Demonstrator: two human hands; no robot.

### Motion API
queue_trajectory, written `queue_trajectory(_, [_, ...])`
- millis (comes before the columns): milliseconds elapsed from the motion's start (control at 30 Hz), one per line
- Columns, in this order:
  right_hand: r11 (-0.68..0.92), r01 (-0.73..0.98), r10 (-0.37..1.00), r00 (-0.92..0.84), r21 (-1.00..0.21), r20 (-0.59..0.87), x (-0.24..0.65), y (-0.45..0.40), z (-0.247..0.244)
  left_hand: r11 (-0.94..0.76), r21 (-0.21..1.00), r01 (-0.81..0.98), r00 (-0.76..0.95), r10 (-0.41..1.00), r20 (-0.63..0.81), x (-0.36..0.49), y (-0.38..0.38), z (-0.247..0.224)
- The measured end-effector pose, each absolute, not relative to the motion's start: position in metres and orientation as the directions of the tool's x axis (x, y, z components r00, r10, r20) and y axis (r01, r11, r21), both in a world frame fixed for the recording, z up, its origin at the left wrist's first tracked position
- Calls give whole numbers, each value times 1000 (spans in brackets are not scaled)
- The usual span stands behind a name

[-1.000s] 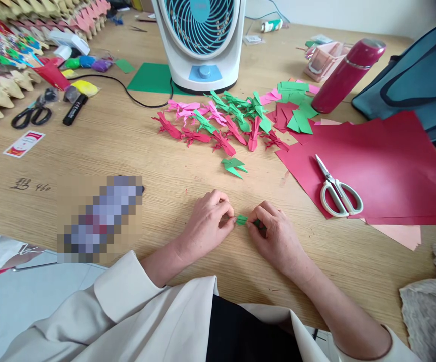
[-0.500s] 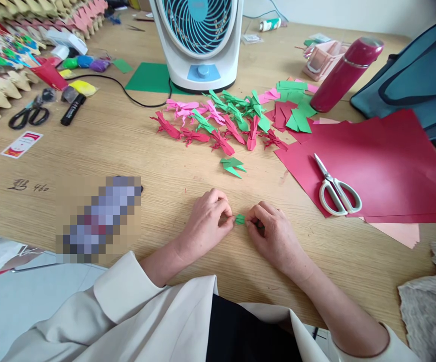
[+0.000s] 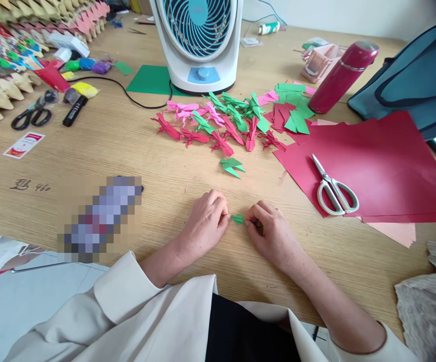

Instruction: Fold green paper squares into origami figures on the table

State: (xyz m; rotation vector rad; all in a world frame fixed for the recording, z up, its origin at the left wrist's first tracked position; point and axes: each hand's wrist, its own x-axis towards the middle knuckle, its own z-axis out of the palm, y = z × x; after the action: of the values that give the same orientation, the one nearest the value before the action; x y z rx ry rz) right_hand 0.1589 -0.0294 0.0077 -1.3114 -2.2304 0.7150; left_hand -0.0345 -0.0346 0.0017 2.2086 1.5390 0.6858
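A small green paper piece (image 3: 237, 218) is pinched between my two hands, low over the wooden table. My left hand (image 3: 207, 216) is closed on its left end, with thumb and index finger together. On its right end, the thumb and fingers of my right hand (image 3: 273, 231) are closed too. Just beyond my hands lies a folded green paper piece (image 3: 232, 166). Farther back is a group of folded paper figures in red (image 3: 221, 143), pink (image 3: 182, 108) and green (image 3: 236, 115).
White-handled scissors (image 3: 334, 191) rest on red paper sheets (image 3: 384, 166) at the right. Behind stand a fan (image 3: 203, 55) and a red flask (image 3: 342, 78). A blurred-out object (image 3: 103, 216), black scissors (image 3: 31, 116) and a marker (image 3: 75, 110) lie left.
My left fingers have closed up and shifted slightly left. More of the green piece shows between my hands. My right hand has barely moved.
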Motion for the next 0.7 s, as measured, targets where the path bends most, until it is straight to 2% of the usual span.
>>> queue_trajectory(100, [423, 650, 884, -448, -632, 132, 159, -29, 7, -405, 493, 770, 336, 914, 226, -36, -40, 4])
queue_trajectory(233, [430, 649, 881, -454, -627, 135, 159, -29, 7, -623, 313, 717, 528, 778, 341, -38, -54, 1])
queue_trajectory(333, [435, 652, 880, -453, -621, 142, 159, -28, 6, -668, 199, 717, 601, 737, 309, -39, -63, -5])
queue_trajectory(567, [436, 655, 878, -459, -617, 134, 160, -28, 7, -635, 87, 768, 605, 762, 231, -40, -67, -4])
queue_trajectory(700, [430, 657, 882, -453, -619, 131, 159, -28, 7, -663, 102, 741, 630, 740, 235, -32, -67, 1])
